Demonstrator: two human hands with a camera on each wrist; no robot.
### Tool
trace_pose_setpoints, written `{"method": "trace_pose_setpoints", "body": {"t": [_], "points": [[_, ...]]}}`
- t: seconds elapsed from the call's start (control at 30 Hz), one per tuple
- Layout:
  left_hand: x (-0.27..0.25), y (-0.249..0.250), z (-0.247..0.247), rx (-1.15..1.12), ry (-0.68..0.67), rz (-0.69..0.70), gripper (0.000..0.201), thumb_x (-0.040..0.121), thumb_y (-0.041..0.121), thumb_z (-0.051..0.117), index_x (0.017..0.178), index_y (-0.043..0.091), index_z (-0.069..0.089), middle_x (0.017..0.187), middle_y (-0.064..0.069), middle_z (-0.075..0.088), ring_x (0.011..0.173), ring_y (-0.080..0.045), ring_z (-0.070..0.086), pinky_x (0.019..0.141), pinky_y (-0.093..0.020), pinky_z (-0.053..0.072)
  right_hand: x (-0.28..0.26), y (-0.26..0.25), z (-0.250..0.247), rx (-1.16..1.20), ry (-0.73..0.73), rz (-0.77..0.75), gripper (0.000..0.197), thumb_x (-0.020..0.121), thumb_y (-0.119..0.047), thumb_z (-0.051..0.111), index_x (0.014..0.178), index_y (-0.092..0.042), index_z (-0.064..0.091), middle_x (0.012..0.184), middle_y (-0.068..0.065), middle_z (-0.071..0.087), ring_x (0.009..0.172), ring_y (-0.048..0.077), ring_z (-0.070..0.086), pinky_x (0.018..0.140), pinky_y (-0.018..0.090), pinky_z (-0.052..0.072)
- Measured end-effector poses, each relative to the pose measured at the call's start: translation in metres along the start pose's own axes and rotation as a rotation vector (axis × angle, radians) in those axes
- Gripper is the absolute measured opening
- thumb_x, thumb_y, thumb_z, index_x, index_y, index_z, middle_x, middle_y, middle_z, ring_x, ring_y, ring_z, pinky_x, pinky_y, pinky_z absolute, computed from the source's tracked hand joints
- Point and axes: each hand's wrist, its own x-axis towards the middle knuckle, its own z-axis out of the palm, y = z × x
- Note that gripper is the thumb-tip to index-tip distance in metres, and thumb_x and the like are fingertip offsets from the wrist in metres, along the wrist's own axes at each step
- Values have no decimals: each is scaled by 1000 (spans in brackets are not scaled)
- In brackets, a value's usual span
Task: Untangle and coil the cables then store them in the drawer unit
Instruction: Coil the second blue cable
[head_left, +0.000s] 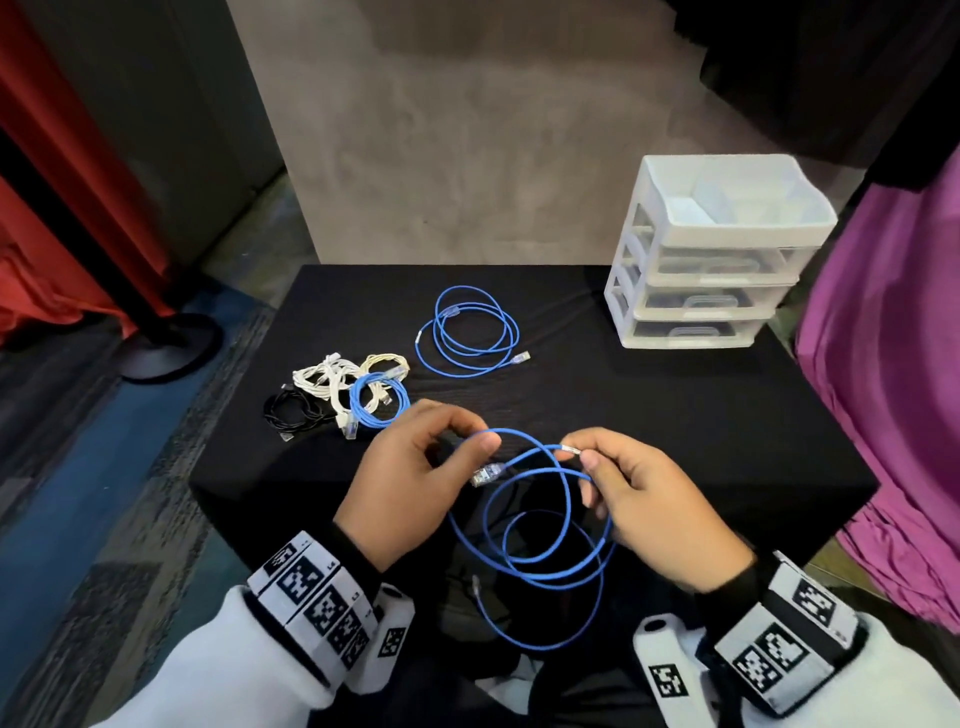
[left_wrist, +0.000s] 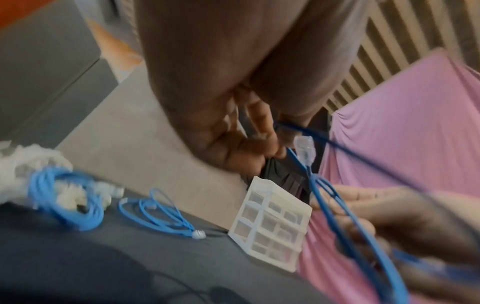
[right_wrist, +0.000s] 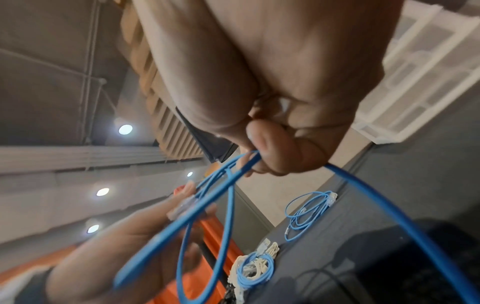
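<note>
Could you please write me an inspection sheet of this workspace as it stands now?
Surface: black cloth-covered table.
Job's things: white plastic three-drawer unit at the far right corner, drawers closed; its top tray is open.
Clutter: nothing seen.
Grip: left hand pinches the held blue network cable near a clear plug; right hand pinches the same cable.
Cables: the held cable hangs in loose loops between the hands; a second blue cable lies loosely coiled mid-table; a tangled pile of white, black and blue cables lies to the left.
Surroundings: red curtain left, purple cloth right.
</note>
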Motion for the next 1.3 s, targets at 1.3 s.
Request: {"method": "trace_pose_setpoints", "body": {"t": [1.3], "points": [[14, -8, -73, -1045, -220, -742, 37, 102, 42, 48, 75, 19, 56, 54, 13, 23, 37, -4, 23, 62, -23, 51, 22, 71, -148, -526, 461, 144, 15, 93, -43, 74, 78, -43, 73, 58, -17, 66, 64, 14, 61, 66, 34, 46]]}}
